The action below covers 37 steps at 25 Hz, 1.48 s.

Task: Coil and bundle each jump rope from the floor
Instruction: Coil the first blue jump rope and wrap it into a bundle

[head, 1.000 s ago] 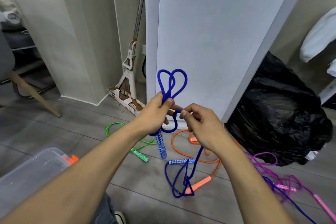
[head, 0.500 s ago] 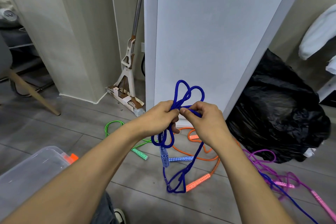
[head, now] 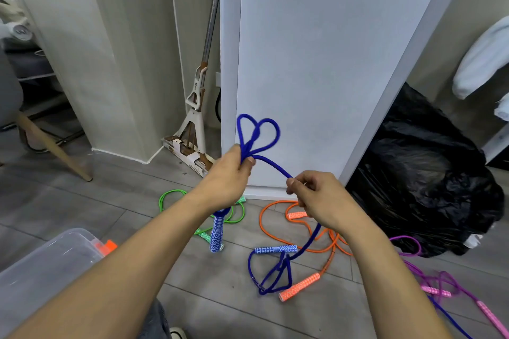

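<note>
My left hand [head: 231, 176] grips the folded loops of a blue jump rope [head: 257, 133], which stick up above the fist in two loops. One blue patterned handle [head: 216, 232] hangs below that hand. My right hand [head: 314, 195] pinches the same rope's strand, which runs from the left fist to it and then drops to the floor. There the rest of the rope lies with its other handle [head: 275, 249]. An orange rope [head: 300, 231], a green rope [head: 176, 195] and a purple-pink rope [head: 438, 281] lie loose on the floor.
A clear plastic bin [head: 46, 264] sits at lower left. A white panel [head: 316, 63] leans upright ahead, with a mop [head: 198, 107] beside it. A black bag [head: 424, 179] fills the right side. A chair leg [head: 52, 146] stands at far left.
My right hand has moved away from the left to the lower right, drawing a length of blue rope out between them. The loops above the left fist have stayed in its grip.
</note>
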Available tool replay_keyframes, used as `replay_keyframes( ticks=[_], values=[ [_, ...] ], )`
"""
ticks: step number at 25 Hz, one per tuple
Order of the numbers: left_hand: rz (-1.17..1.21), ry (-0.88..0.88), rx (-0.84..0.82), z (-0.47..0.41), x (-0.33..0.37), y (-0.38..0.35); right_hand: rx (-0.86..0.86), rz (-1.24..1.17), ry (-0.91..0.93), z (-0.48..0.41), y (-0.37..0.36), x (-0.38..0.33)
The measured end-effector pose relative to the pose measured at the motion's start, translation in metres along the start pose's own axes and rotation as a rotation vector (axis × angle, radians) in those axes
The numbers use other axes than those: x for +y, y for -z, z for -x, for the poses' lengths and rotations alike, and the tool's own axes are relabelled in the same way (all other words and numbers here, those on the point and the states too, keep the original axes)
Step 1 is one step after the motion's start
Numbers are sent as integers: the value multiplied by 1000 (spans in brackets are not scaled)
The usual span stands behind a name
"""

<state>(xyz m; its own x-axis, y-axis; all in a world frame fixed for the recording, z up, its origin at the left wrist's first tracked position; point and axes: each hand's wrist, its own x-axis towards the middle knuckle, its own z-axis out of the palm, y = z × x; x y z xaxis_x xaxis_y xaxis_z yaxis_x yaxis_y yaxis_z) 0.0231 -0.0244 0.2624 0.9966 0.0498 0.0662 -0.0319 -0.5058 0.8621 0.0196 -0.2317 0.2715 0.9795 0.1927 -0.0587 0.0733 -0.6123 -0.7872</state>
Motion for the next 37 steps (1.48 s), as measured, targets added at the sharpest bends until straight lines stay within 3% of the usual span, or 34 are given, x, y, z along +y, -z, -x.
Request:
replay_keyframes(
  ticks=[4,7,10,13,21,27,33,37],
  values=[
    [156,137,306,-18,-22,16,-143,89,-135,-2,15,19],
    [382,242,445,-21,-28,25,-7,97,-113,-4,24,24],
    [668,256,375,-16,-19,22,274,-52,26,-3,23,11],
    [795,221,236,-10,-6,12,341,-201,94,2,6,-9],
    [719,196,8,15,22,-14,229,-247,79,8,-29,-31],
    [700,229,11,16,21,-16,341,-324,62,13,-33,-35],
    [650,184,-23,18,18,-24,244,-253,73,10,-45,-30],
    [677,156,137,6,12,-18,26,-373,77,6,-36,-32]
  ],
)
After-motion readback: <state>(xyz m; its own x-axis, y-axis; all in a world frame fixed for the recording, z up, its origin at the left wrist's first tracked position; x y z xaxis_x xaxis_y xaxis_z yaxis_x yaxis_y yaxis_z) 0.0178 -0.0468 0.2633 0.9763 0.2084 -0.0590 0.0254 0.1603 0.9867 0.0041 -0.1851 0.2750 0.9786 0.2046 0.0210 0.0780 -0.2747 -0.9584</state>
